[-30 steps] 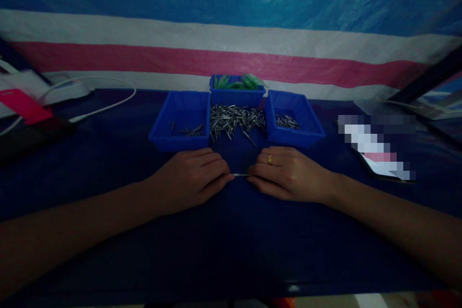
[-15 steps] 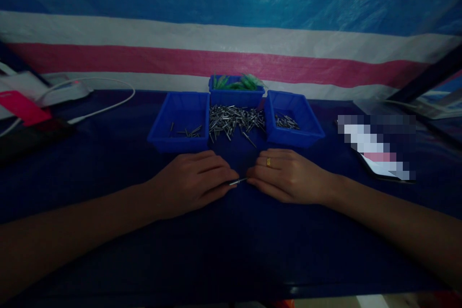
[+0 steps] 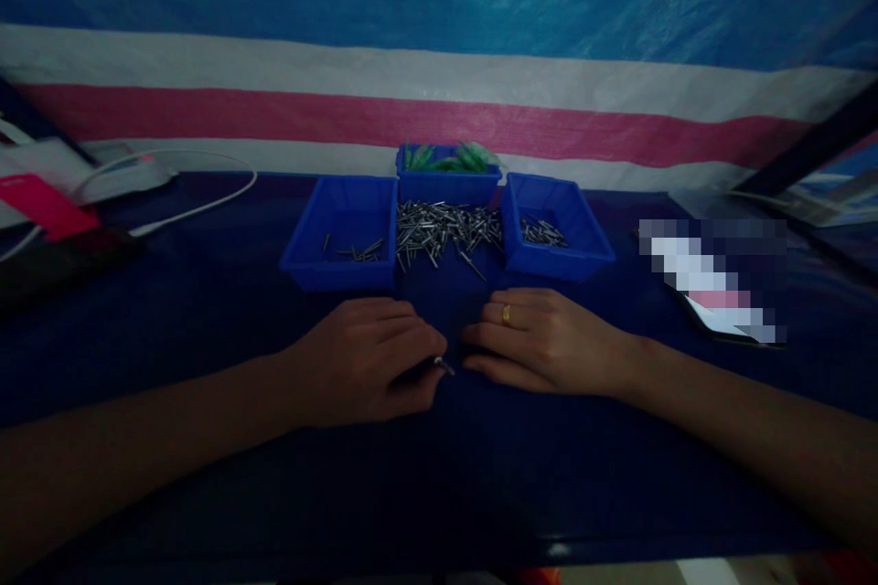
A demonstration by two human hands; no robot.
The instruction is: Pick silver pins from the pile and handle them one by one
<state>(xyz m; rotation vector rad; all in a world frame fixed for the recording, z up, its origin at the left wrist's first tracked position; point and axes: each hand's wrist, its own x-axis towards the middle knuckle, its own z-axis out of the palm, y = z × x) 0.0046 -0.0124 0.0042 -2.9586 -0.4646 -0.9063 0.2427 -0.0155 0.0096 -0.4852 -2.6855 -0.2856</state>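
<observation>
My left hand (image 3: pixel 374 361) is closed, with a small silver pop rivet (image 3: pixel 445 366) pinched between thumb and forefinger. The rivet's free end points right and toward me. Just to the right, my right hand (image 3: pixel 535 338), a gold ring on one finger, rests low over the table with thumb and forefinger slightly apart; no piece shows between them. Beyond the hands lies a loose pile of silver rivets (image 3: pixel 445 228). The left blue bin (image 3: pixel 336 274) holds a few thin metal pieces, and the right blue bin (image 3: pixel 559 263) contains a small heap of similar pieces.
Behind the pile stands a third blue bin (image 3: pixel 449 187) with green plastic material inside. A phone (image 3: pixel 737 324) lies at the right, partly pixelated. At the left are a white cable (image 3: pixel 226 155), a pink item (image 3: pixel 48 206) and a dark object (image 3: pixel 69 260). Striped sheeting (image 3: pixel 439 9) hangs behind.
The rivet has left my right fingers and turned in my left hand, its free end swinging toward me. My right thumb and forefinger have parted, and the gap between the hands is slightly wider.
</observation>
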